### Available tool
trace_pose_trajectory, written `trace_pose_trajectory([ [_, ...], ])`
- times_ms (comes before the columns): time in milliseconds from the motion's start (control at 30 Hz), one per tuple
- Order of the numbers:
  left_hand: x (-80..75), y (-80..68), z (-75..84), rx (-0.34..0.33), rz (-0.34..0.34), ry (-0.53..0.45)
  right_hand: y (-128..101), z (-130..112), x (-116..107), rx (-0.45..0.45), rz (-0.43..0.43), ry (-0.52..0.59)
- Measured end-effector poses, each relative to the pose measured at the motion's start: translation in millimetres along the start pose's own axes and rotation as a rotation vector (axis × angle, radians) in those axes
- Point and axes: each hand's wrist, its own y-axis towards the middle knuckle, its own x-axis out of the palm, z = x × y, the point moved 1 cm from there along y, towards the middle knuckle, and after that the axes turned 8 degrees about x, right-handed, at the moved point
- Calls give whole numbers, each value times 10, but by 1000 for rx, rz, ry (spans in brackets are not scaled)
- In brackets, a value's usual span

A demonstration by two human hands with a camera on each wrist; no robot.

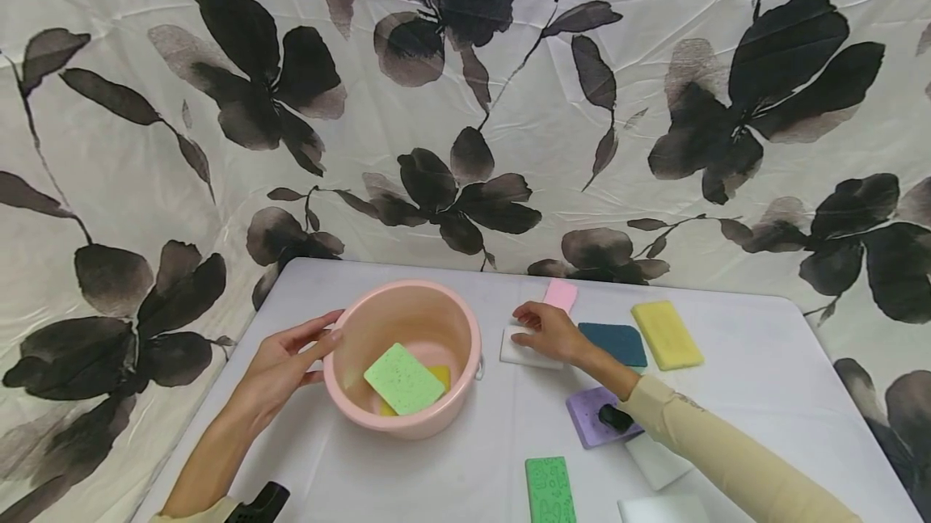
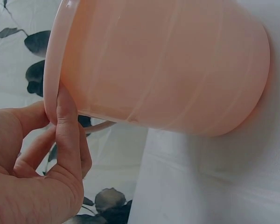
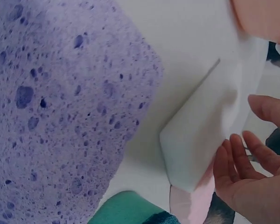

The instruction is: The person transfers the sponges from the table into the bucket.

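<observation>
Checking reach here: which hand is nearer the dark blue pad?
Right. The right hand is just left of the dark blue pad; the left hand is much farther left, at the pink bucket.

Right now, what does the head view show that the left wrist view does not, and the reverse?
Only head: the right hand at a white rectangular sponge, and a light green rectangular sponge inside a round peach-pink plastic bucket.
Only left wrist: pale lines on the bucket's outer side.
Both: the bucket, the left hand pinching its rim, and black-flowered white cloth.

Bucket (image 2: pixel 168 63): smth plastic, sl. gloss; white sponge (image 3: pixel 193 133): smth, matt; purple sponge (image 3: pixel 70 107): pitted.
</observation>
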Motion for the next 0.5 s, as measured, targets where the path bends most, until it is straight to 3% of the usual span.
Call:
trace_pose_trajectory([
  [267,5,8,9,-11,9,-2,32,14,-2,-68,-73,-169],
  [500,17,9,19,-12,12,-3,25,-46,-29,-99,-78,-253],
])
